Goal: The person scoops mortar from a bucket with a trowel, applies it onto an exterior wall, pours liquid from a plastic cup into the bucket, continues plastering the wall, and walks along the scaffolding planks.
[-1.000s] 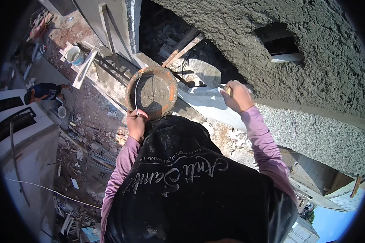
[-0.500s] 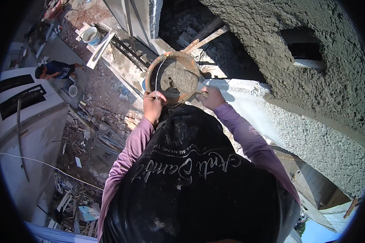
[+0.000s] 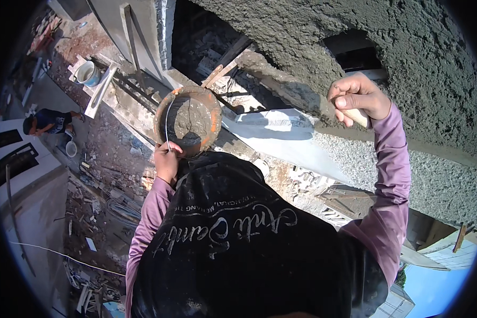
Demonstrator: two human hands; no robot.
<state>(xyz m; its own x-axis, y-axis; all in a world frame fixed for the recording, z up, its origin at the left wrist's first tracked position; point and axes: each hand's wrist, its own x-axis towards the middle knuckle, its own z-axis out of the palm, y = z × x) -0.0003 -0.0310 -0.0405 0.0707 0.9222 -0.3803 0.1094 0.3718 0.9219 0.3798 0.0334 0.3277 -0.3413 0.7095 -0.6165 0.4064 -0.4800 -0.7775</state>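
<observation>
My left hand [image 3: 167, 162] is closed around the thin wire handle of an orange-brown bucket [image 3: 215, 114], tilted toward me. Wet grey mortar [image 3: 188, 121] lies inside it. Out to the right, my right hand [image 3: 360, 98] grips the pale handle [image 3: 358, 117] of a trowel. Its blade [image 3: 326, 108] is mostly hidden by mortar and fingers. A long streak of grey mortar [image 3: 286, 85] stretches leftward from the blade, in front of the wall edge and a dark opening; whether it is still touching the blade I cannot tell. Rough, freshly coated wall [image 3: 408, 69] rises behind this hand.
A small window opening [image 3: 355, 53] breaks the rough wall. Below it runs a smooth pale ledge [image 3: 286, 143]. At far left, planks carry another bucket [image 3: 87, 73]. A person [image 3: 50, 122] bends beside a pail [image 3: 71, 148]. Rubble and coiled wire [image 3: 124, 212] lie on the ground below.
My right hand has swung from the bucket's right rim up and right to the wall with the trowel. The left hand still holds the bucket's handle. The whole view has shifted.
</observation>
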